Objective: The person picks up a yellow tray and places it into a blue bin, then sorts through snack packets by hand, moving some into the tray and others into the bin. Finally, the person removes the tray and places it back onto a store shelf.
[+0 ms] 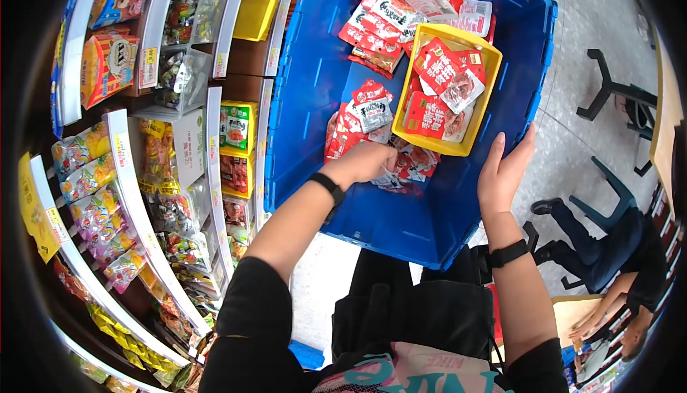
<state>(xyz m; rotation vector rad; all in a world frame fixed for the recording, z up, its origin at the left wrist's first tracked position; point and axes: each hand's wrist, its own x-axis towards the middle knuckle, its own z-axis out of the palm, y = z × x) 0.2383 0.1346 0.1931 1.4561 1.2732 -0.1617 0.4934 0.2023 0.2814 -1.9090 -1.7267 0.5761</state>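
A large blue plastic bin is tilted in front of me, holding piles of red and white snack packets. Inside it, toward the right, sits a yellow tray with several red snack packets in it. My left hand reaches into the bin with its fingers curled on small packets below the tray's left corner; its fingertips are partly hidden. Along the bin's right rim, my right hand grips the wall, thumb on the inner side and fingers outside.
Shelves with bagged snacks and clear boxes run along the left. A yellow shelf tray stands near the top. At right, a seated person is close to a dark chair and a table on the grey floor.
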